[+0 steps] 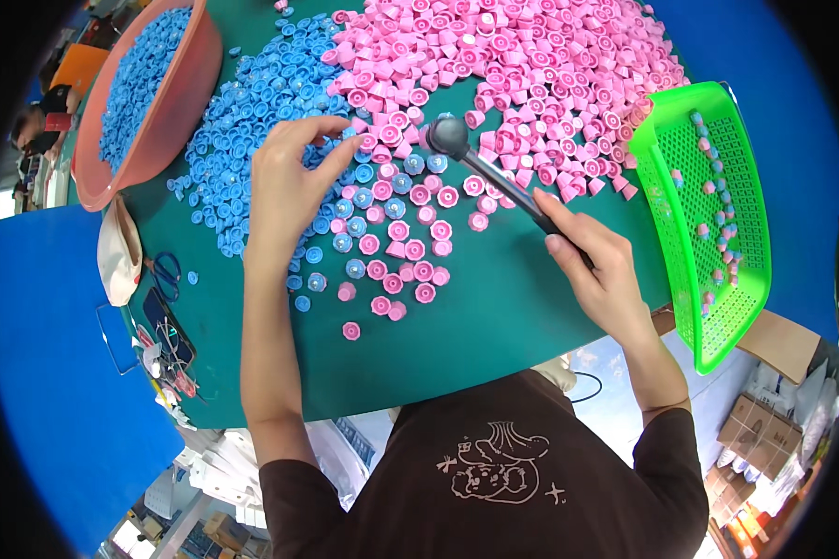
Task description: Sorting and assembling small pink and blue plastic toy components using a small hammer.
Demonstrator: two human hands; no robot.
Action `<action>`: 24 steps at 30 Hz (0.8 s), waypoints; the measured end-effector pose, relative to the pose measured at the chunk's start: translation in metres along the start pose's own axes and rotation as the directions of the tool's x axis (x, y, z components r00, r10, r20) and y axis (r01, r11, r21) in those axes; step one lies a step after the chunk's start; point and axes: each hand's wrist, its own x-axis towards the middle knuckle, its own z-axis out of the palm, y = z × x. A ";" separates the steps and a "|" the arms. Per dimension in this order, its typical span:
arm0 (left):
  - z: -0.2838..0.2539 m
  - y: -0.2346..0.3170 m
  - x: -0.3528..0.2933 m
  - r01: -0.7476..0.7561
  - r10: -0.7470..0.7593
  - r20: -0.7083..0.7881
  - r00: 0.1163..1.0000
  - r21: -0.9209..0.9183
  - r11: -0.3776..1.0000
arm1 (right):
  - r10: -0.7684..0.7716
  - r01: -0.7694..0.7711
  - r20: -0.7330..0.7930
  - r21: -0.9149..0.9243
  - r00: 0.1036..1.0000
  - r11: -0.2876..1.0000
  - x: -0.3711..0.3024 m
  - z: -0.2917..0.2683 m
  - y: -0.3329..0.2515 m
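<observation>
My right hand (pixel 595 256) is wrapped round the handle of a mallet (pixel 508 186) with a rounded black head, which hangs over the near edge of the pink pieces. The thumb and forefinger of my left hand (pixel 294 172) close on a small blue cap (pixel 350 133), beside the blue heap. Below the mallet and to its left lie scattered pink cup-shaped pieces (pixel 416 249), hollow side up in many cases. Among them are several blue caps (pixel 355 268), some with a shiny bead in the middle.
Blue caps (pixel 242 121) and pink pieces (pixel 522 56) are heaped on the green table (pixel 513 321). An orange-pink basin (pixel 200 70) of blue caps stands at left. The green basket (pixel 685 247) at right holds several pink-and-blue pieces. Scissors (pixel 166 275) and a phone (pixel 170 326) lie at the left edge.
</observation>
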 end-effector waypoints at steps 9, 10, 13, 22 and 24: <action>-0.002 0.011 -0.013 0.085 -0.088 -0.043 0.995 -0.066 0.994 | 0.030 -0.030 0.027 0.000 0.999 1.000 -0.001 0.001 0.006; 0.002 0.018 -0.015 0.057 -0.060 -0.028 0.998 -0.100 0.993 | 0.017 -0.015 -0.040 0.060 0.999 0.998 -0.003 -0.001 0.005; 0.022 0.038 -0.025 -0.061 0.070 0.050 0.996 -0.159 0.985 | 0.053 -0.032 -0.121 0.175 0.991 0.984 -0.012 -0.005 0.012; 0.072 0.064 -0.020 -0.256 0.275 0.289 0.917 -0.103 0.961 | 0.179 -0.157 -0.100 0.192 0.979 0.969 -0.041 -0.012 0.028; 0.071 0.065 -0.019 -0.247 0.260 0.298 0.919 -0.082 0.966 | 0.144 -0.126 -0.100 0.170 0.985 0.977 -0.045 -0.010 0.030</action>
